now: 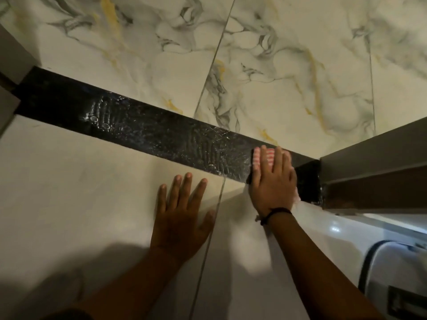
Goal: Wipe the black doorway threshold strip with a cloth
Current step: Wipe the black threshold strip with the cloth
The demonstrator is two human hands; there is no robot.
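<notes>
The black threshold strip (147,125) runs diagonally across the floor from the upper left to the door frame at the right, and it shows wet, soapy streaks along its middle. My right hand (273,181) presses flat on a red-and-white striped cloth (265,158) at the strip's right end, close to the frame. The hand covers most of the cloth. My left hand (182,218) lies flat with fingers spread on the plain pale tile just below the strip and holds nothing.
Marbled white tiles (254,65) with grey and gold veins lie beyond the strip. A grey-brown door frame (369,162) stands at the right end. A white appliance (392,269) with a dark trim sits at the lower right. Another frame edge (9,65) is at the far left.
</notes>
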